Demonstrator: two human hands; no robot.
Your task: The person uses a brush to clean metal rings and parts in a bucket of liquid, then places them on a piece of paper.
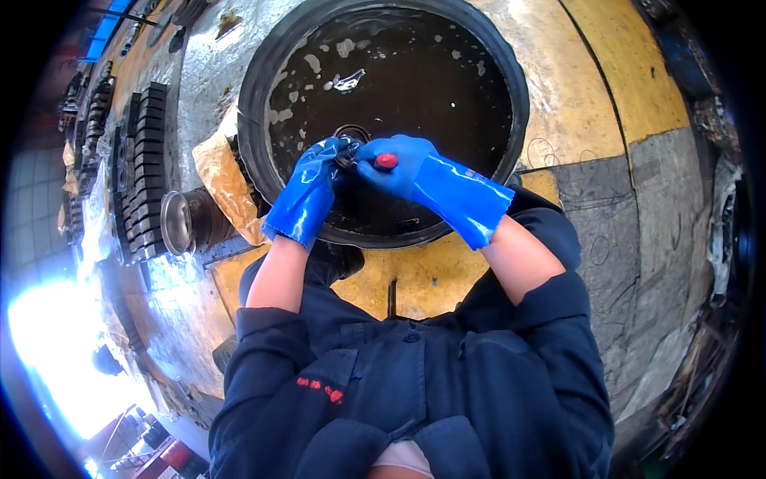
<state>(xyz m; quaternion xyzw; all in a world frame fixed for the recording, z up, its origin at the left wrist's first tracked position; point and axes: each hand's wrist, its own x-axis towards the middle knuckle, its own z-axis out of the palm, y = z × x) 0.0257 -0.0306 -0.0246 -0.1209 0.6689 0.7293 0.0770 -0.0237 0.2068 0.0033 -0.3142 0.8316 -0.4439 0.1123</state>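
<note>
A wide black round tub [254,112] of dark liquid stands before me, with pale patches of foam on its surface. Over its near half my left hand [311,185], in a blue rubber glove, is closed around a dark, wet metal part [349,134] with a ring-shaped end. Fingers of both gloves hide most of that part. My right hand [411,169], gloved alike, grips a red-handled tool [386,161] against the part. The tool's working end is hidden, so its kind does not show.
Left of the tub lie crumpled brown paper [217,172], a round metal cylinder [179,222] and a long row of dark ribbed metal parts [149,168]. Grey matting [594,231] covers the floor at right. A small shiny scrap [349,81] floats in the tub.
</note>
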